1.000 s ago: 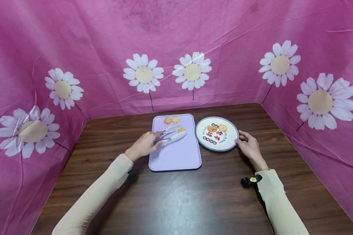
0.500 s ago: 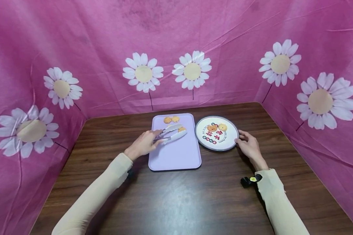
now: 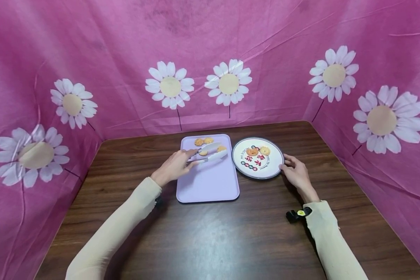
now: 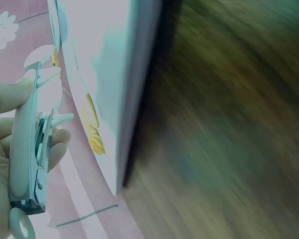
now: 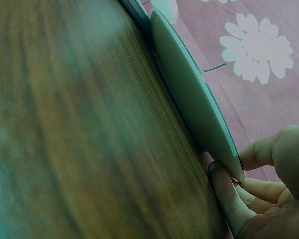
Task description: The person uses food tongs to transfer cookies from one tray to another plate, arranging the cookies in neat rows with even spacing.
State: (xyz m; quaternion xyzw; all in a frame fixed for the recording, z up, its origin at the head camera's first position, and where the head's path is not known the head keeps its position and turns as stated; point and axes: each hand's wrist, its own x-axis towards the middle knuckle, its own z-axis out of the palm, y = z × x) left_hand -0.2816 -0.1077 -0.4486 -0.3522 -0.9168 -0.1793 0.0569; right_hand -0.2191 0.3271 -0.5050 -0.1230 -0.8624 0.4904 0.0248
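My left hand (image 3: 171, 167) grips a pair of tongs (image 4: 25, 144) with pale, white-looking tips, over the lilac tray (image 3: 208, 186). Between the tong tips is a golden cookie (image 3: 221, 148). Another cookie (image 3: 203, 153) lies on the tray, seen between the tong arms. At the tray's far end, a swirled cookie (image 3: 198, 142) sits beside a paler cookie (image 3: 208, 140). My right hand (image 3: 295, 175) pinches the right rim of a round white plate (image 3: 273, 165), its fingers on both sides of the edge in the right wrist view. The plate bears a brownish cookie (image 3: 252, 151) and a pale cookie (image 3: 265, 150).
Tray and plate stand close side by side on a dark wooden table (image 3: 203, 241). A pink cloth (image 3: 266, 39) printed with daisies hangs behind the table and along both sides.
My left hand has moved slightly right and away from me. The cookie at the tong tips has shifted the same way, towards the plate. My right hand stays at the plate's rim.
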